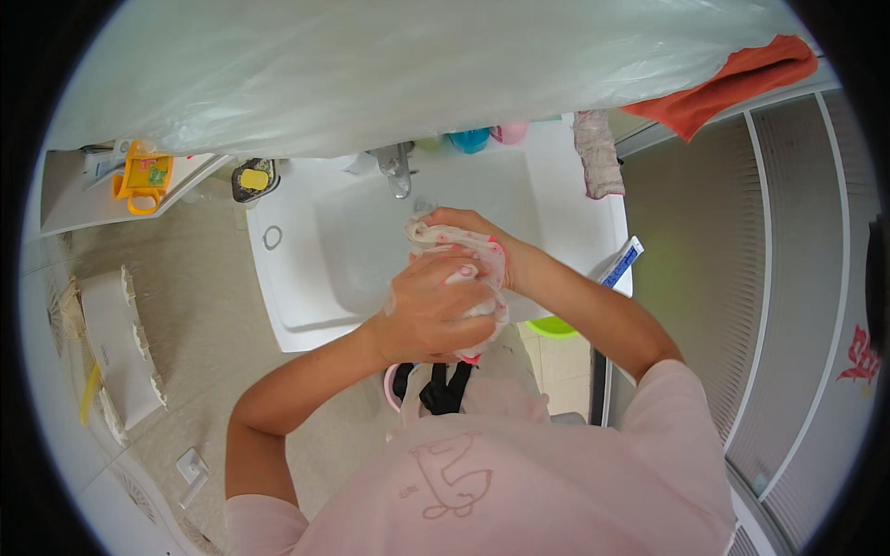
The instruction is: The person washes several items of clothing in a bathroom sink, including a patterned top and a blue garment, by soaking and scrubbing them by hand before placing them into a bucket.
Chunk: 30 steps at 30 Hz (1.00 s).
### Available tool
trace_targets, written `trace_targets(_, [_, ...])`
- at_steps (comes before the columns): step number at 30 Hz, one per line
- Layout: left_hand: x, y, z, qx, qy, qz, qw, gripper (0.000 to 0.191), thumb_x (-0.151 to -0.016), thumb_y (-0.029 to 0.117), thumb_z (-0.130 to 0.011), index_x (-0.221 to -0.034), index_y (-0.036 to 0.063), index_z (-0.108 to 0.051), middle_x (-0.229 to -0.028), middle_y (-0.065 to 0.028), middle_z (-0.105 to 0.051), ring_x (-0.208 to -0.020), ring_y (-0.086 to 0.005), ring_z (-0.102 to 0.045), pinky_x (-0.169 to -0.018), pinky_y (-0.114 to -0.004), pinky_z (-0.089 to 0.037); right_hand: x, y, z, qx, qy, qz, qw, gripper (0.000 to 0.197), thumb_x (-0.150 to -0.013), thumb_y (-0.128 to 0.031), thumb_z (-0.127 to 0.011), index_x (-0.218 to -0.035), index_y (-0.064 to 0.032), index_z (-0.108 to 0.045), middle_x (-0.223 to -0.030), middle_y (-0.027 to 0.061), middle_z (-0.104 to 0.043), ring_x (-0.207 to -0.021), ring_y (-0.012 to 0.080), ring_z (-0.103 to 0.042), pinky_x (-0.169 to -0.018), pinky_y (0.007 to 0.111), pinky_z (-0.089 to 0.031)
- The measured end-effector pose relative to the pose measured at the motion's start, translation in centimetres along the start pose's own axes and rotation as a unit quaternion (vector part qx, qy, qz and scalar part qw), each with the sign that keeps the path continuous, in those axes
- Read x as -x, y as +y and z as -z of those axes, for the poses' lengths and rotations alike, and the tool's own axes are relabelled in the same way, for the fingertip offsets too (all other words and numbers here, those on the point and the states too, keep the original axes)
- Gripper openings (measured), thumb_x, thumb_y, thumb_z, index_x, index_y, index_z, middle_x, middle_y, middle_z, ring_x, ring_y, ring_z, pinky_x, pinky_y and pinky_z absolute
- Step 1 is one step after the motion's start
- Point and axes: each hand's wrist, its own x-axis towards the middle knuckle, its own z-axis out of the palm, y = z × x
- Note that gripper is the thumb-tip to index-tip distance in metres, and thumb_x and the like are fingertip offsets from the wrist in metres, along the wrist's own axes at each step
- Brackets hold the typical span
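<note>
A wet white cloth with pink-red patches (495,260) is bunched between my two hands, over the front part of a white sink (299,316). My left hand (438,302) is closed around the nearer part of the cloth, with what looks like suds on its wrist. My right hand (473,226) grips the farther part, its fingers largely hidden by the fabric. Behind the hands, a chrome faucet (398,170) stands at the sink's back edge; whether water runs is not clear.
A soap dish with a yellow bar (254,179) sits at the sink's back left. On its right rim lie a folded cloth (599,156) and a tube (621,262). Blue (471,140) and pink (511,132) containers stand behind; an orange cloth (730,83) hangs back right.
</note>
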Motion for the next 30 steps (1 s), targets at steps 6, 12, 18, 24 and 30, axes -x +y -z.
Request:
trace_targets(6, [-0.7, -0.3, -1.7, -0.012, -0.159, -0.014, 0.987, 0.028, -0.053, 0.019, -0.075, -0.077, 0.016, -0.06, -0.086, -0.0007, -0.058, -0.083, -0.0249, -0.058, -0.068, -0.037, -0.053, -2.0, -2.0, 1.6, 0.196, 0.007, -0.069, 0.978, 0.02, -0.089, -0.026, -0.058, -0.093, -0.0072, -0.063, -0.083, 0.0067, -0.064, -0.071, 0.0153, -0.062, -0.063, 0.029, -0.05])
trace_targets(12, [-1.6, -1.3, -4.3, -0.014, -0.279, -0.012, 0.96, 0.034, -0.049, 0.017, -0.074, -0.079, 0.0149, -0.06, -0.088, -0.0018, -0.055, -0.085, -0.0262, -0.057, -0.069, -0.037, -0.051, -0.7, -3.3, -0.4, 0.355, 0.138, -0.105, 0.919, 0.03, -0.081, -0.039, -0.069, -0.09, -0.0113, -0.062, -0.076, 0.0018, -0.058, -0.06, 0.0121, -0.051, -0.056, 0.029, -0.042])
trace_targets(18, [-1.7, -3.3, -4.4, 0.04, -0.208, 0.009, 0.977, 0.041, -0.043, 0.017, -0.074, -0.082, 0.0152, -0.062, -0.087, -0.0018, -0.055, -0.083, -0.0261, -0.057, -0.063, -0.037, -0.05, 0.1, -4.4, 1.5, 0.301, 0.137, -0.128, 0.935, 0.042, -0.075, -0.051, -0.077, -0.094, -0.0165, -0.062, -0.084, 0.0002, -0.061, -0.07, 0.0123, -0.058, -0.055, 0.029, -0.047])
trace_targets(24, [-1.0, -2.8, -4.8, 0.028, -0.135, 0.001, 0.991, 0.035, -0.043, 0.016, -0.074, -0.075, 0.0149, -0.059, -0.08, 0.0, -0.052, -0.079, -0.0244, -0.057, -0.06, -0.036, -0.049, 0.4, -3.2, 3.1, 0.174, 0.098, -0.027, 0.98, 0.047, -0.078, -0.06, -0.074, -0.088, -0.0164, -0.062, -0.078, 0.0005, -0.061, -0.063, 0.0107, -0.059, -0.055, 0.029, -0.049])
trace_targets(30, [-3.2, -1.9, -6.5, -0.011, -0.314, -0.027, 0.949, 0.016, -0.057, 0.015, -0.072, -0.066, 0.0138, -0.059, -0.074, -0.0001, -0.053, -0.075, -0.023, -0.059, -0.061, -0.034, -0.048, -1.9, -5.1, 3.2, 0.282, 0.077, -0.128, 0.948, 0.036, -0.082, -0.044, -0.072, -0.08, -0.0114, -0.06, -0.083, 0.0053, -0.063, -0.071, 0.0171, -0.063, -0.064, 0.03, -0.053])
